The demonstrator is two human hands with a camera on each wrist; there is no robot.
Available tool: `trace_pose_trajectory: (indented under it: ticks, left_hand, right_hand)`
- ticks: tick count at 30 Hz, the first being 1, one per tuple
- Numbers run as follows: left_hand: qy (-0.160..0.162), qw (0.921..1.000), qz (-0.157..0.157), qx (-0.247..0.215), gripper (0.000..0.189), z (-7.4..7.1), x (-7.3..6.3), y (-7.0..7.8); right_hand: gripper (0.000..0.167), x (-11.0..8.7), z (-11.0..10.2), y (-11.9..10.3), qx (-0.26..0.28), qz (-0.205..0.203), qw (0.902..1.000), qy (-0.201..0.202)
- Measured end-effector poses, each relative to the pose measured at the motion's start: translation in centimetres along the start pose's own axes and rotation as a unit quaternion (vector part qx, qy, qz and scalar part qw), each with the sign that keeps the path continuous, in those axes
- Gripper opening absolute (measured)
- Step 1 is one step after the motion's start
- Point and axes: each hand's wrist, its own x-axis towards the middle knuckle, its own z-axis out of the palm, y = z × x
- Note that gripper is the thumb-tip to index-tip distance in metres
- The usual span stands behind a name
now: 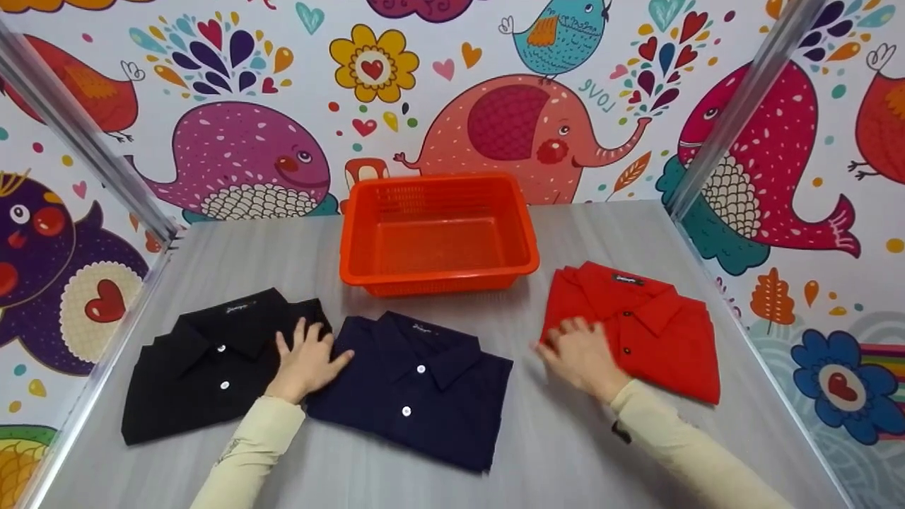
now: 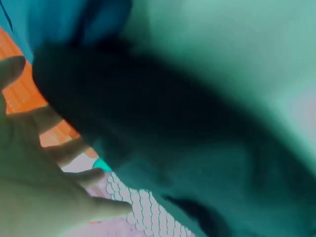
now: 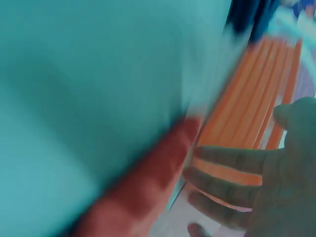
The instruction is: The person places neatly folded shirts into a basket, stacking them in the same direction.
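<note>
Three folded collared shirts lie on the table in the head view. My left hand (image 1: pixel 305 362), fingers spread, is over the gap where the black shirt (image 1: pixel 191 382) meets the navy shirt (image 1: pixel 424 396). At the left edge of the red shirt (image 1: pixel 661 332) is my right hand (image 1: pixel 581 353), its fingers loosely spread and overlapping the cloth. The left wrist view has the left hand (image 2: pixel 44 163) with fingers apart beside dark cloth (image 2: pixel 148 113). In the right wrist view the right hand (image 3: pixel 276 177) extends its fingers near the blurred red shirt (image 3: pixel 143 182). Neither hand holds anything.
An orange plastic basket (image 1: pixel 438 279) with nothing inside stands at the back middle of the grey table (image 1: pixel 551 438). Behind it rises a wall (image 1: pixel 396 141) printed with cartoon animals. Metal posts (image 1: pixel 735 106) frame the back corners.
</note>
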Motion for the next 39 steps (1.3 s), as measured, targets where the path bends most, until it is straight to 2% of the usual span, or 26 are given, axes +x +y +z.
trace_pose_trajectory:
  ticks: [4,7,11,16,18,22,25,27,31,34,37,39]
  left_hand:
    - [0.004,1.0,-0.005,-0.002,0.056,0.5,-0.1,1.0]
    - [0.01,0.9998,-0.018,-0.004,0.055,0.5,0.1,1.6]
    - [0.003,0.9987,-0.046,-0.022,0.054,0.5,0.1,2.1]
    - [-0.018,0.9954,-0.08,-0.05,0.052,0.5,0.1,2.6]
    - [-0.024,0.9941,-0.089,-0.058,0.051,0.4,0.2,2.8]
    - [-0.024,0.9914,-0.101,-0.08,0.05,0.3,0.4,3.3]
    - [-0.024,0.9868,-0.111,-0.115,0.047,0.2,0.3,3.5]
    - [-0.027,0.9802,-0.116,-0.158,0.047,0.0,0.2,3.4]
    - [-0.05,0.9533,-0.131,-0.268,0.048,-0.5,-0.1,3.4]
    - [-0.072,0.9332,-0.137,-0.324,0.052,-0.7,-0.3,3.3]
    - [-0.08,0.922,-0.134,-0.354,0.05,-0.6,-0.5,3.3]
    - [-0.084,0.912,-0.135,-0.378,0.047,-0.5,-0.6,3.3]
  right_hand:
    - [0.044,-1.7,1.5,-4.0,0.03,-0.053,0.9981,0.006]
    - [0.051,-2.2,2.1,-6.1,0.057,-0.063,0.9964,0.0]
    - [0.06,-1.8,2.4,-7.8,0.084,-0.04,0.9952,-0.028]
    - [0.059,-0.9,2.3,-8.4,0.14,-0.002,0.9884,-0.059]
    - [0.061,-0.4,2.2,-8.2,0.174,0.018,0.982,-0.072]
    - [0.066,0.6,2.1,-7.5,0.248,0.062,0.9628,-0.089]
    - [0.066,1.3,1.9,-7.2,0.317,0.094,0.9391,-0.095]
    - [0.063,1.7,1.6,-6.9,0.374,0.113,0.916,-0.092]
    - [0.057,2.3,1.6,-6.6,0.488,0.155,0.855,-0.081]
    - [0.057,2.6,1.8,-6.3,0.536,0.189,0.819,-0.077]
    - [0.062,2.9,1.7,-5.8,0.559,0.221,0.7952,-0.082]
    - [0.063,3.1,1.6,-5.5,0.564,0.236,0.7871,-0.085]
